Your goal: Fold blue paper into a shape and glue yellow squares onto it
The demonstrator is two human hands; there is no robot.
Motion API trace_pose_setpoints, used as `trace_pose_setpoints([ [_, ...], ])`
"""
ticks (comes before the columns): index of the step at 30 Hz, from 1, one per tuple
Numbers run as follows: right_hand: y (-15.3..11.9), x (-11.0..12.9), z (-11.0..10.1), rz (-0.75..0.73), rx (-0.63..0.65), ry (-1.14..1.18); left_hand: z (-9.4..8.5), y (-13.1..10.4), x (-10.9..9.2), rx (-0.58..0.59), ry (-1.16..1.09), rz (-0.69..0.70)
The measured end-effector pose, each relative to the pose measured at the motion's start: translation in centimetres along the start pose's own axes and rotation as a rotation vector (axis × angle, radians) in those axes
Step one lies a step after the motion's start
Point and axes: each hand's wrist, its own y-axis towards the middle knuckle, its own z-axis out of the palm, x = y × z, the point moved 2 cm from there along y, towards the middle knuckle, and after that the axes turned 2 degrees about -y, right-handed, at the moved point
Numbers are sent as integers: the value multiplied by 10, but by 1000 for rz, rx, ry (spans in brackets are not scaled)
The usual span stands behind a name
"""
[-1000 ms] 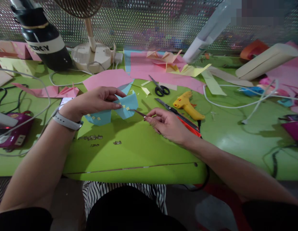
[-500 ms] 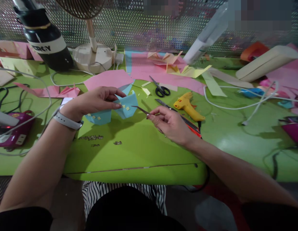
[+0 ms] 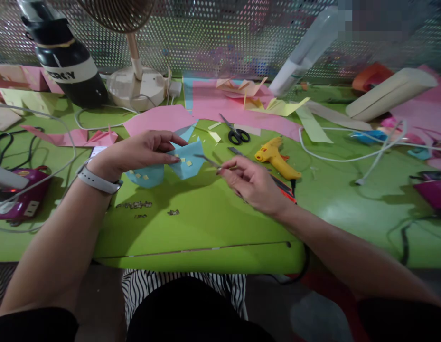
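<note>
A folded piece of light blue paper (image 3: 192, 172) with small yellow squares stuck on it is pinched between the thumb and fingers of my left hand (image 3: 154, 149). Another part of the blue paper (image 3: 149, 176), also dotted with yellow squares, hangs below that hand; whether the two parts join is hidden. My right hand (image 3: 247, 183) grips slim metal tweezers (image 3: 209, 162), whose points lie at the right side of the blue paper. Small dark bits (image 3: 135, 205) are scattered in little heaps on the green table (image 3: 206, 230) beneath my left hand.
Black-handled scissors (image 3: 238, 135) and a yellow glue gun (image 3: 273, 154) lie beyond my right hand. Pink paper (image 3: 159, 118) spreads behind. A dark bottle (image 3: 70, 71) and fan base (image 3: 138, 88) stand at the back left. White cables (image 3: 334, 161) cross the right side.
The blue paper in my left hand has dipped very slightly, and the tweezers' points sit a touch higher against it. Both hands stay nearly in place; the whole view has shifted a little.
</note>
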Motion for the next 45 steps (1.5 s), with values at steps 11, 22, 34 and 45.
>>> trace_pose_setpoints([
  [11, 21, -25, -20, -107, -298, -496, -6, -1, 5, 38, 44, 80],
  [22, 1, 1, 6, -76, 15, -92, 27, -5, -7, 215, 154, 93],
  [34, -5, 5, 16, -69, 51, -125, 45, 2, 3, 221, 311, 131],
  [45, 7, -3, 3, 6, -99, 145, -1, 2, -6, -396, 6, 306],
])
